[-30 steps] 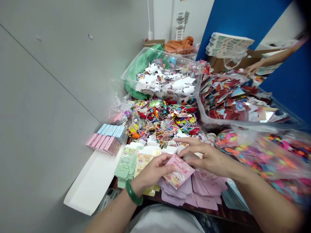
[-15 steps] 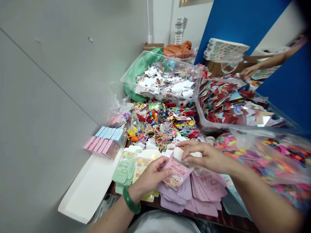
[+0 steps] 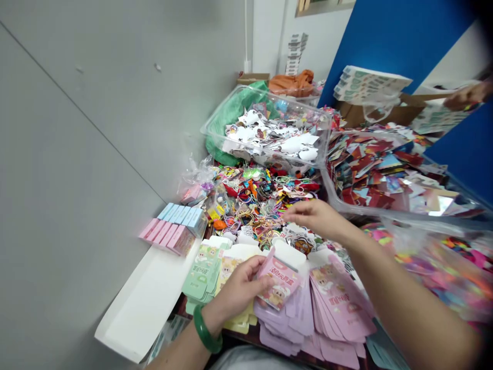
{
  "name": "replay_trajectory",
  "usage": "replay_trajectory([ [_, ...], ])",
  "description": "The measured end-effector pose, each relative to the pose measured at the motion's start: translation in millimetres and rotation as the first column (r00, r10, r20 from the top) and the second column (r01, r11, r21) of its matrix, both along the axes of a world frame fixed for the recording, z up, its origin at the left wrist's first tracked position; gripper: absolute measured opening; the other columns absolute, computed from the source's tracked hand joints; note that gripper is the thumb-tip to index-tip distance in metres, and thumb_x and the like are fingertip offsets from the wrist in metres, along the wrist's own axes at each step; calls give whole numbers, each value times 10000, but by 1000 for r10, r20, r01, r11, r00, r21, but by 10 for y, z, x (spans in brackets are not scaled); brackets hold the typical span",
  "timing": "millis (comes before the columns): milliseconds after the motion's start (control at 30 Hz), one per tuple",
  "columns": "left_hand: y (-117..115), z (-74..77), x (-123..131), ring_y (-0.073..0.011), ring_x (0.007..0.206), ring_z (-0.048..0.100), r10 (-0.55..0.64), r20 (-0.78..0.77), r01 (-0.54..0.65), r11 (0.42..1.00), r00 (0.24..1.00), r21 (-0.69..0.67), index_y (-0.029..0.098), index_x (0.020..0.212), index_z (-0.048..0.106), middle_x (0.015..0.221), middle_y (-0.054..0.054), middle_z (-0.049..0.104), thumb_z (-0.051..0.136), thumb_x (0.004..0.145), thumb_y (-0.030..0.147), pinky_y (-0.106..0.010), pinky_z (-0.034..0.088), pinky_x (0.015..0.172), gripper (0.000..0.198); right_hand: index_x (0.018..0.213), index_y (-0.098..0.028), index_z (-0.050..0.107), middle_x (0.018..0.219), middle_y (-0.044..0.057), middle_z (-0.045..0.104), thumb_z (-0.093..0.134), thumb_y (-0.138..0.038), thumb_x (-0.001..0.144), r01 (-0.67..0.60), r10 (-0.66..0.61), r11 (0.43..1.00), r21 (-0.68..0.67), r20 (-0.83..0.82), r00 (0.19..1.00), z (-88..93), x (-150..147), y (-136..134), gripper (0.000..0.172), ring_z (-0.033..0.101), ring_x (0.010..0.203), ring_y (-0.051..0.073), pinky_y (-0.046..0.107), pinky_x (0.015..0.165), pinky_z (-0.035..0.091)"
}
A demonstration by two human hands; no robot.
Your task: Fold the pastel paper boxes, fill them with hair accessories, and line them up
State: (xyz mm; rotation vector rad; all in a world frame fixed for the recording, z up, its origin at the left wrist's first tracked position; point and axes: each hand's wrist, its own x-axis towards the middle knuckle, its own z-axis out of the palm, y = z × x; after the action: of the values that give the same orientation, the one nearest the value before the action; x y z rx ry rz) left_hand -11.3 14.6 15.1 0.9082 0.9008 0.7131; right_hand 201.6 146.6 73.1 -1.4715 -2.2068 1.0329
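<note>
Right hand (image 3: pixel 318 218) swings off the pink box (image 3: pixel 280 283) to the trinkets (image 3: pixel 256 192), half-open, seemingly empty; left hand (image 3: pixel 239 288) pinches the box, still unclosed.

No wording can be read with certainty. A title in Chinese-style characters stands on the small pink cardboard box with a raised white flap (image 3: pixel 280 281), and similar lettering on the flat pink cartons (image 3: pixel 341 300) and flat green cartons (image 3: pixel 201 271); black print on a small white piece (image 3: pixel 247 232) is illegible.
</note>
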Motion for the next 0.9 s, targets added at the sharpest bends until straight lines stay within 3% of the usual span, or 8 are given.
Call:
replay_trajectory([
  [100,-12,-34,34,-143,754,620,-5,25,4,1000,1000,2,168,1123,610,1025,-75,652,751,775,366,-185,492,515,425,967,-139,739,974,77,736,552,-173,878,93,-117,989,115,221,968,-168,-191,427,210,657,909,201,296,844,480],
  [233,-19,-61,79,-132,744,614,6,47,-6,1000,999,-12,173,1107,627,999,-63,653,765,765,354,-181,479,536,410,1130,-160,666,1185,91,662,604,-212,898,-12,-6,998,58,300,954,-453,-488,795,246,614,1072,219,384,961,468],
  [367,-14,-64,36,-141,764,616,40,71,-39,999,997,-4,172,1088,645,952,-50,663,771,761,334,-223,500,624,387,1160,-176,616,1214,89,610,585,-344,934,-47,53,999,-27,348,936,-580,-557,979,283,612,1045,211,422,897,520],
  [467,-3,-48,-29,-170,845,629,76,69,-76,997,995,-6,173,1075,654,948,-48,673,782,753,324,-264,512,725,378,1070,-159,643,1105,61,646,592,-350,928,-3,20,998,-58,311,950,-509,-445,1064,243,633,949,191,374,826,538],
  [633,30,8,-82,-185,959,628,102,63,-104,994,993,31,162,1088,652,1078,-79,686,762,782,317,-271,506,824,360,734,-134,652,677,6,631,691,-296,818,145,-142,989,-43,58,988,-247,-170,1034,187,565,638,122,255,623,455],
  [800,60,36,-68,-149,723,631,107,5,-107,993,994,38,154,1124,623,1003,-86,690,739,790,379,-199,478,517,419,591,-175,509,436,-56,452,719,-373,744,283,-301,953,-111,-219,928,-91,-7,848,327,377,418,67,231,446,287],
  [900,61,73,-54,-151,696,634,146,-12,-145,989,989,35,153,1127,617,1008,-89,687,761,755,406,-200,479,481,472,601,-189,484,413,-61,436,757,-407,692,323,-365,930,-177,-338,867,-73,52,755,361,357,384,62,221,411,250],
])
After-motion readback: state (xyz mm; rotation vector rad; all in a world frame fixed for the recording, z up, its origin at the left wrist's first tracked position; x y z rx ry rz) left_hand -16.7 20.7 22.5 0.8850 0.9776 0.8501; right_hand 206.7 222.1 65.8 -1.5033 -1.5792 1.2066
